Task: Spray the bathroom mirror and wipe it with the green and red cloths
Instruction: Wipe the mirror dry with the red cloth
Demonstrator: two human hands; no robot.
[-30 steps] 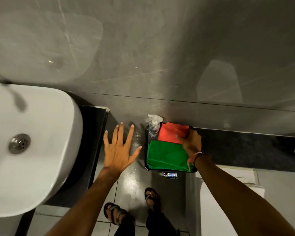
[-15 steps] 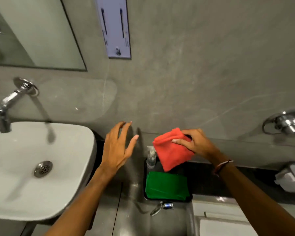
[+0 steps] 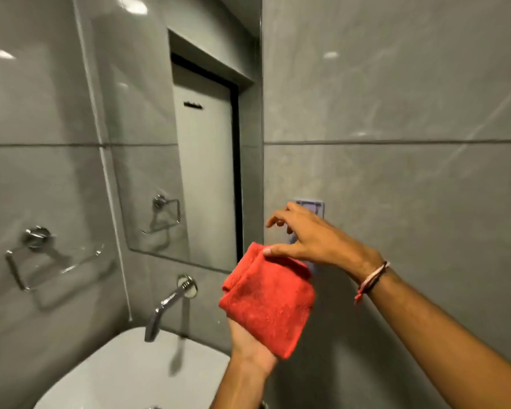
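A folded red cloth [image 3: 267,302] is up in front of the grey wall, just right of the mirror [image 3: 189,172]. My left hand [image 3: 250,346] holds it from below, palm up, with the fingers hidden behind the cloth. Above it is my right hand [image 3: 313,240]. Its thumb touches the cloth's top edge and its fingers are lifted off the cloth, loosely bent.
A chrome tap [image 3: 165,305] sticks out of the wall over a white basin [image 3: 130,373] at the lower left. A chrome towel ring [image 3: 33,255] hangs on the left wall. A small purple holder [image 3: 319,206] on the wall is partly hidden behind my right hand.
My right hand lifted the red cloth out of the black tray and raised it. My left hand came under the cloth and took it. The view swung up to the mirror.
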